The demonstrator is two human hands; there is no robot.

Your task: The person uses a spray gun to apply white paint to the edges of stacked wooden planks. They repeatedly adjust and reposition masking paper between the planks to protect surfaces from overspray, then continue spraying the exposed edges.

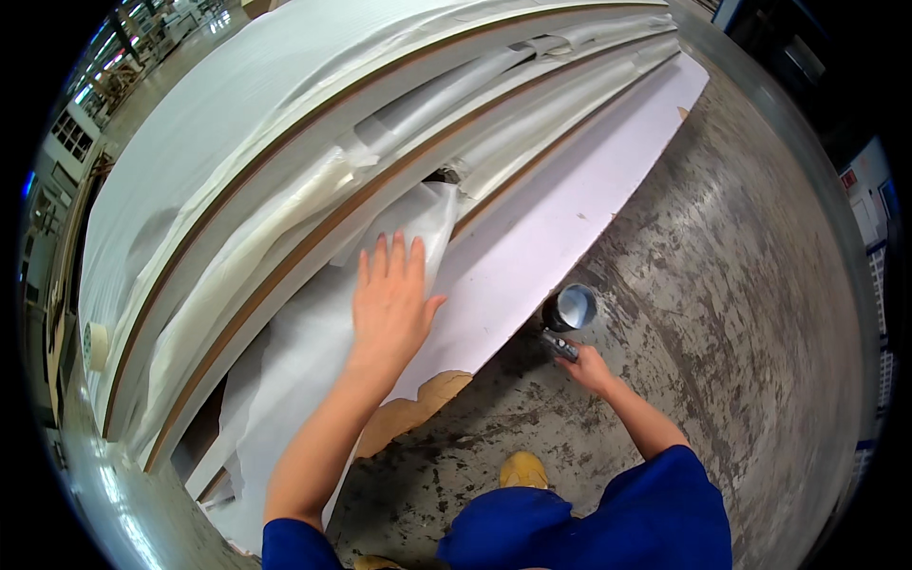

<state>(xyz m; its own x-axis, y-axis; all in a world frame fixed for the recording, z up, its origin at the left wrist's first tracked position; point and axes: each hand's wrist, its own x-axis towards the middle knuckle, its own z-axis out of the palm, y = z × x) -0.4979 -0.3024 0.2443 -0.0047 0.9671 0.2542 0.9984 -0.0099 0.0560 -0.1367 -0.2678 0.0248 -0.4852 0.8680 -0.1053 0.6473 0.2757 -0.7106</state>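
My left hand [389,299] lies with its fingers stretched out on a thin white sheet [285,394], which drapes over long panels. The sheet's far end reaches up to a torn gap. My right hand [587,369] is closed around a dark grey handled tool [559,346], held low at the right. Its working end is hard to make out. Right beside the tool stands a black can [559,312] with a pale inside. Several long, white-faced panels with brown edges [380,180] lie side by side, partly wrapped in white film [313,190].
Under the panels is a pale lilac board [560,223] with a torn brown patch [413,410] at its near edge. A roll of tape [96,347] sits at the far left. Stained concrete floor [703,313] spreads to the right. My yellow shoe [523,470] is below.
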